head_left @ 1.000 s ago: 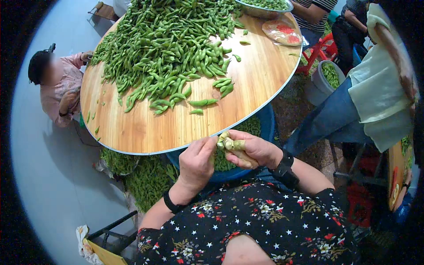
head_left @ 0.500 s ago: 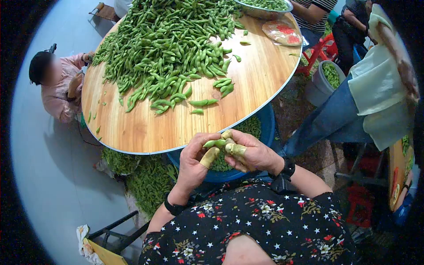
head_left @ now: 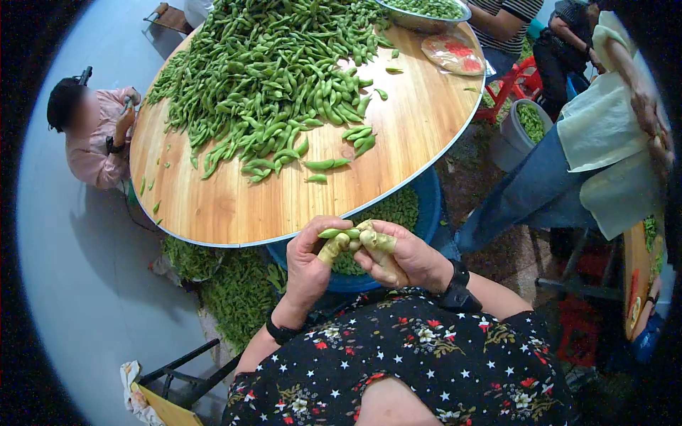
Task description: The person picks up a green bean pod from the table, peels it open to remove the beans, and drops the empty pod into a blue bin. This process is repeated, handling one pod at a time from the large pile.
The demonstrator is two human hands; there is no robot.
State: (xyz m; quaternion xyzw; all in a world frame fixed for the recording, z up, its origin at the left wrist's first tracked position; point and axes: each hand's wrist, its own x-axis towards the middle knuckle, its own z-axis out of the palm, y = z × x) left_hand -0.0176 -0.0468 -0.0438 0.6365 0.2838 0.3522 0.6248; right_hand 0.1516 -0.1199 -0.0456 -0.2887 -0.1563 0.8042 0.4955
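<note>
A green edamame pod is pinched between the thumb and fingers of my left hand. My right hand closes on the pod's right end, its thumb beside the left thumb. Yellowish covers wrap both thumbs and some fingertips. Both hands are just off the near edge of the round wooden table, above a blue tub with green pods or shells in it. A large heap of edamame pods covers the far part of the table, with a few loose pods nearer me.
A metal bowl of green beans and a red-patterned round packet lie at the table's far right. A grey bucket stands right. Green piles cover the floor left. One person sits left; others are at right.
My hands have come closer together, the right fingers now against the pod's end. The person at left has lifted their hands from the table edge.
</note>
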